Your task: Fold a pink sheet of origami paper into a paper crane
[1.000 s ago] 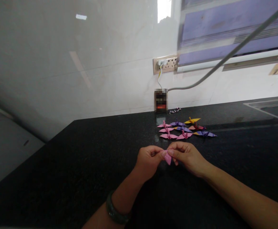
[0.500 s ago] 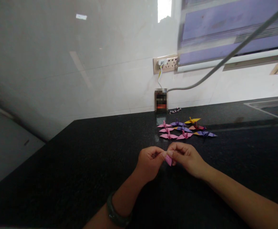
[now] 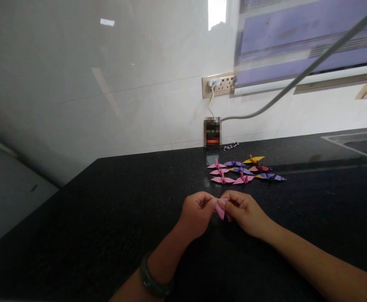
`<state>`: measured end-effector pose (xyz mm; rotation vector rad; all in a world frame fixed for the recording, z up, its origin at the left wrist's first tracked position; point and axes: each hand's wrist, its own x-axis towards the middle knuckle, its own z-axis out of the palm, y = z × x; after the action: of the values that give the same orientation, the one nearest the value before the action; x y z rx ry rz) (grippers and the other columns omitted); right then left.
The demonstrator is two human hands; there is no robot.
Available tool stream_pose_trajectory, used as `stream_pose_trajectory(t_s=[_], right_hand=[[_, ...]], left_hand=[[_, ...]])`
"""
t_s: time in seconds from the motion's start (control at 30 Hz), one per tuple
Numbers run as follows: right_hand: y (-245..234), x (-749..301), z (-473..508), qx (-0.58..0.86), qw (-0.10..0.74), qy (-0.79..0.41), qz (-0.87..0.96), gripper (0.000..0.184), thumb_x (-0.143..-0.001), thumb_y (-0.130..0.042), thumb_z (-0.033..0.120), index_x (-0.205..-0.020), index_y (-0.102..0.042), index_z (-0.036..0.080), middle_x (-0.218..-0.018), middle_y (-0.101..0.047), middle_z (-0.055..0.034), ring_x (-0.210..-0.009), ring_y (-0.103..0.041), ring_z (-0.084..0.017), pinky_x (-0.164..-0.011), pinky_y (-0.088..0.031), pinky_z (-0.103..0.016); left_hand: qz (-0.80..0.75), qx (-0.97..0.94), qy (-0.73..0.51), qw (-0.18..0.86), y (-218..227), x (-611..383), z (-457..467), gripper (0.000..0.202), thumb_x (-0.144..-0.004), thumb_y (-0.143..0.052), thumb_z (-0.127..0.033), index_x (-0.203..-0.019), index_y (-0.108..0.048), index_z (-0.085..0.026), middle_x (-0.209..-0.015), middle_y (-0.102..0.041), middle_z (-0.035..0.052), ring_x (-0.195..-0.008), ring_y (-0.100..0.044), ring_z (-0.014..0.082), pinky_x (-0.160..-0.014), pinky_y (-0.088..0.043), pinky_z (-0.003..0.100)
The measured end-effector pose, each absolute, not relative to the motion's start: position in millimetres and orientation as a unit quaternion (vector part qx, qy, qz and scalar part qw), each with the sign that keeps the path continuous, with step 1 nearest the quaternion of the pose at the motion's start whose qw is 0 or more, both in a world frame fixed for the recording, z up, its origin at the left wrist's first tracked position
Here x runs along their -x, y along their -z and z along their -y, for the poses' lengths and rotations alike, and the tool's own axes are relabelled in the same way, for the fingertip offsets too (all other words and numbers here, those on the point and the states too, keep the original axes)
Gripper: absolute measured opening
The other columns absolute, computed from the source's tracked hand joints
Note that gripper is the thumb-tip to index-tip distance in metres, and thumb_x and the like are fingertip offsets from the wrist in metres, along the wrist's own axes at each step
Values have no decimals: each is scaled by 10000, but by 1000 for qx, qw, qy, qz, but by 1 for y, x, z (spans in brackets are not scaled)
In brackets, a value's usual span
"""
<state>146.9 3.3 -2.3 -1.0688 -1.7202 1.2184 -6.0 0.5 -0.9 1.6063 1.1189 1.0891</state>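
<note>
A small piece of folded pink paper (image 3: 220, 210) is pinched between my two hands, its pointed end hanging downward. My left hand (image 3: 199, 213) grips its left side between thumb and forefinger; a dark bangle circles that wrist. From the other side, my right hand (image 3: 245, 212) holds the paper with thumb and fingertips, covering part of it. Just beyond my hands lie several folded paper cranes: pink ones (image 3: 223, 179), purple ones (image 3: 270, 177), a red one (image 3: 260, 168) and a yellow one (image 3: 254, 160).
The black countertop (image 3: 108, 209) meets a pale tiled wall (image 3: 139, 92). Against it stands a small dark box (image 3: 212, 133), blurred out, with a grey cable (image 3: 284, 90) running up right. Beside it lies a beaded strand (image 3: 231, 146). A socket panel (image 3: 225, 84) is above.
The pink paper and my fingertips have shifted slightly left, and more of the paper's upper edge shows. My right hand has dropped a little. The cranes have stayed in place.
</note>
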Motion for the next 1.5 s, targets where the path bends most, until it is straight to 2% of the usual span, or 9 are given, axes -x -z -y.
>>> stream_pose_trajectory(t_s=[0.27,0.5,0.67,0.77,0.87,1.03,1.17,1.27,1.5], right_hand=[[5,-145,-5,414,375,-491,668,137,-730,-527,301,-719,-534,165,-600,-531,10,-473,-448,-84,-438,-339,-196],[1,-151,-8,395,380,-487,680,293,-790,-438,351,-603,-543,151,-495,-479,24,-472,-442,-87,-487,-339,-209],[1,-150,-9,414,423,-475,651,342,-811,-400,360,-576,-533,149,-475,-457,25,-462,-431,-88,-481,-337,-218],[3,-148,-8,415,437,-489,631,222,-772,-469,353,-825,-561,158,-605,-522,8,-503,-459,-96,-476,-364,-219],[7,-146,-9,408,465,-472,628,462,-664,-610,303,-1086,-451,202,-817,-539,-16,-598,-495,-109,-502,-396,-221],[7,-147,-11,432,489,-455,606,202,-706,-549,278,-873,-561,165,-638,-518,10,-558,-487,-101,-519,-398,-225],[4,-149,-11,418,492,-530,550,276,-707,-531,231,-971,-501,156,-564,-505,40,-472,-479,-85,-479,-390,-220],[3,-148,-9,385,448,-599,541,328,-688,-545,198,-1005,-478,145,-598,-555,25,-477,-507,-83,-486,-396,-214],[3,-140,2,360,331,-661,570,132,-725,-532,241,-794,-521,128,-689,-631,-34,-505,-538,-73,-495,-394,-196]], left_hand=[[-451,-620,-459,449,1,6,-2,181,-723,-518,-291,-672,-581,-129,-635,-594,37,-594,-540,133,-558,-415,234],[-440,-593,-468,486,0,4,-2,175,-713,-536,-288,-662,-565,-123,-592,-573,17,-564,-528,115,-553,-413,226],[-390,-561,-448,577,2,4,-4,265,-639,-631,-260,-847,-542,-121,-739,-616,49,-662,-570,131,-624,-429,241],[-400,-538,-427,607,3,5,-4,324,-627,-642,-252,-896,-511,-125,-689,-613,42,-609,-575,130,-569,-427,232],[-418,-535,-423,600,1,5,-5,298,-633,-632,-272,-867,-524,-122,-637,-594,23,-528,-541,100,-520,-414,214],[-435,-546,-430,573,2,4,-6,242,-645,-610,-289,-805,-577,-110,-633,-577,25,-518,-511,87,-513,-410,214],[-477,-510,-473,537,3,7,-9,226,-654,-598,-315,-745,-573,-110,-574,-547,10,-502,-497,89,-499,-403,214],[-468,-487,-507,536,4,9,-11,227,-678,-577,-334,-727,-551,-114,-540,-520,-7,-476,-469,77,-486,-387,206],[-431,-478,-499,580,5,9,-9,255,-698,-557,-368,-744,-569,-118,-583,-535,1,-497,-478,82,-495,-368,212]])
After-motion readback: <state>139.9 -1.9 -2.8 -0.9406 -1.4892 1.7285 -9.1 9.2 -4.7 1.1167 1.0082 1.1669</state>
